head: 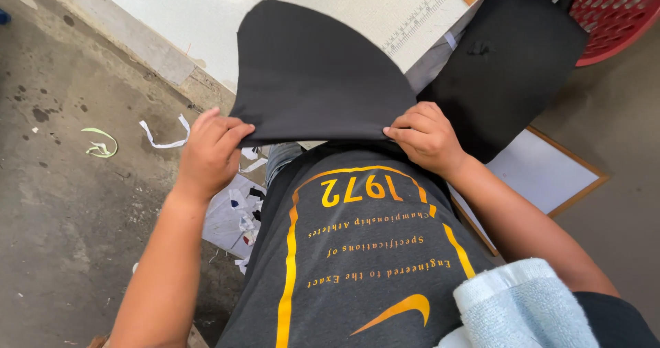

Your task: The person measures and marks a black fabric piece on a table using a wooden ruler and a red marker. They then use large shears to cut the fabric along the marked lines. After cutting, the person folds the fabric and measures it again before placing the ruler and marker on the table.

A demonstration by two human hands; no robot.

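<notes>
Pinching the near edge of the black fabric piece (320, 73) with your left hand (210, 152) and right hand (426, 138), both closed on it and equally near, you hold it spreading away toward the white table (179, 18), its long axis running across between them.

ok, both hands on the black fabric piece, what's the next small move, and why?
Probably lower the black fabric piece flat onto the white cutting table. The left hand and right hand pinch its near edge, so it stands lifted and curved. The black stack lies beside it.
</notes>
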